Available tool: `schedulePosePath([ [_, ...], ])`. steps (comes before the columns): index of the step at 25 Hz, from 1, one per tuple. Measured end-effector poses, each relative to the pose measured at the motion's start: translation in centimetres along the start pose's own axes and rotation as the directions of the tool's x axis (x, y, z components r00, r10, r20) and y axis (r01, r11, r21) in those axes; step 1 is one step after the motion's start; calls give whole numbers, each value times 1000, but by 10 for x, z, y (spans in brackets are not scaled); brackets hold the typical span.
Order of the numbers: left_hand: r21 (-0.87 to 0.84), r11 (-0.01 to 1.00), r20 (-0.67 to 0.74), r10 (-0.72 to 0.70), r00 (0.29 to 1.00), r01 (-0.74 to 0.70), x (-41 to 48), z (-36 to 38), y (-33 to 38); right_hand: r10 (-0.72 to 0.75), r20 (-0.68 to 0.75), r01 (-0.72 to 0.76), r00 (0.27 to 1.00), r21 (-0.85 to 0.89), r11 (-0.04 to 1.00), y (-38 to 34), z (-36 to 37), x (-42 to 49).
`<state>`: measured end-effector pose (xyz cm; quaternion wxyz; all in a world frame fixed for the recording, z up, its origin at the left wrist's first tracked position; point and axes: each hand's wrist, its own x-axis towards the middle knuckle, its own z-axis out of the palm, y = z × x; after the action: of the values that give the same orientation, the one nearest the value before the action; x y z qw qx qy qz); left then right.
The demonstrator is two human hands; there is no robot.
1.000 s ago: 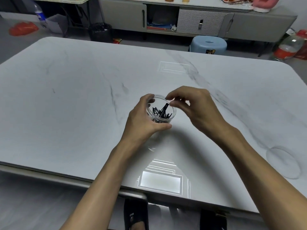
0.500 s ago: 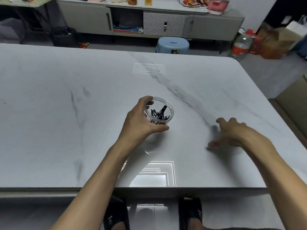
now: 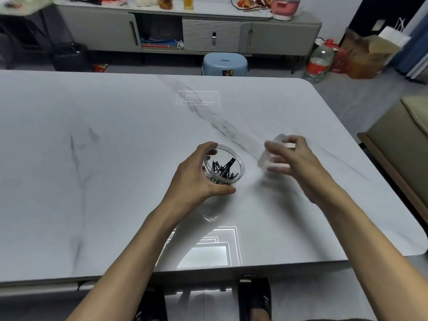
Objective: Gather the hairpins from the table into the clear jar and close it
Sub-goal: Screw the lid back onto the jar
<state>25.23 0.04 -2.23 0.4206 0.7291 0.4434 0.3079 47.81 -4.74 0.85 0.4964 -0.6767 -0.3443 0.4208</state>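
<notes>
The clear jar point(image 3: 238, 169) stands open-topped on the white marble table point(image 3: 115, 158), with several black hairpins point(image 3: 223, 170) piled inside. My left hand point(image 3: 196, 179) grips the jar round its left side and front. To the right of the jar, my right hand point(image 3: 294, 163) holds the clear lid point(image 3: 269, 156) a little above the table, tilted and blurred by motion. The lid is apart from the jar. No loose hairpins show on the tabletop.
The table's near edge point(image 3: 208, 272) runs just in front of my arms, and its right edge curves away near a sofa point(image 3: 407, 144). A blue stool point(image 3: 224, 63), a water bottle point(image 3: 318, 63) and a low cabinet point(image 3: 185, 31) stand beyond the far edge.
My right hand left the jar's rim, reached out to the right across the table, and now holds the lid lifted off the table. My left hand kept its hold on the jar.
</notes>
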Motion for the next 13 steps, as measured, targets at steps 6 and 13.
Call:
schedulePosePath([
  [6,-87,996,64,-28,998,34,1,3,5,-196,202,91,959,436,895,-6,44,-4],
  [13,-208,974,-34,-105,994,95,2,-4,8,-210,367,271,906,-124,954,-5,37,-11],
])
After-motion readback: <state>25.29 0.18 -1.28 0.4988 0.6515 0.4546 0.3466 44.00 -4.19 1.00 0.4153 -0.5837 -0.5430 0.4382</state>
